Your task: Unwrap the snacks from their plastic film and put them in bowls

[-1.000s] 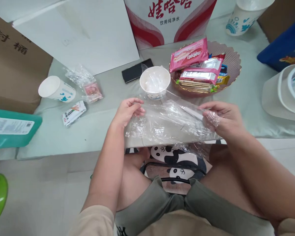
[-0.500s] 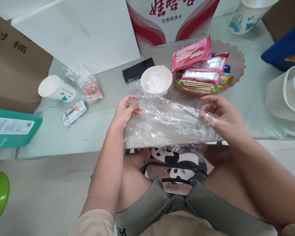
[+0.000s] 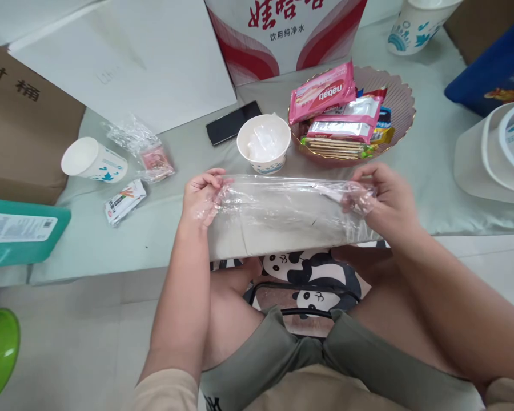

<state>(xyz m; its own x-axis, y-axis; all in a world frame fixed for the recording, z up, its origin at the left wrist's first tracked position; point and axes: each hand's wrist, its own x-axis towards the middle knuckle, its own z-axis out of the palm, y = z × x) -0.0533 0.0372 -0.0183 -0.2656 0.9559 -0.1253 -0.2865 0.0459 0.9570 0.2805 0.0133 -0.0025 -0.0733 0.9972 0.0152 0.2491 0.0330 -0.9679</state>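
Note:
A clear plastic film [image 3: 278, 208], thin and wrinkled, is stretched between my two hands above the table's front edge. My left hand [image 3: 203, 197] pinches its left end, and some of the film wraps over the fingers. At the other end my right hand [image 3: 381, 197] grips the bunched film; a narrow whitish piece beside its fingertips is too blurred to name. Just beyond the film stands a white paper cup [image 3: 263, 142] with crumpled translucent plastic inside. To its right, a ribbed pink bowl [image 3: 405, 108] holds several wrapped snacks, among them a pink wafer packet [image 3: 323, 94].
A black phone [image 3: 233, 123] lies behind the cup. On the left are a tipped paper cup [image 3: 94, 160], a small white packet [image 3: 125, 201] and a wrapped pink item [image 3: 157, 162]. Boxes line the back. A white bucket [image 3: 475, 154] stands at right, a green container [image 3: 25, 234] at left.
My left hand has moved left, away from the right hand, and now pinches the film's end. The film has gone from loose and crumpled to pulled taut. The view has shifted slightly.

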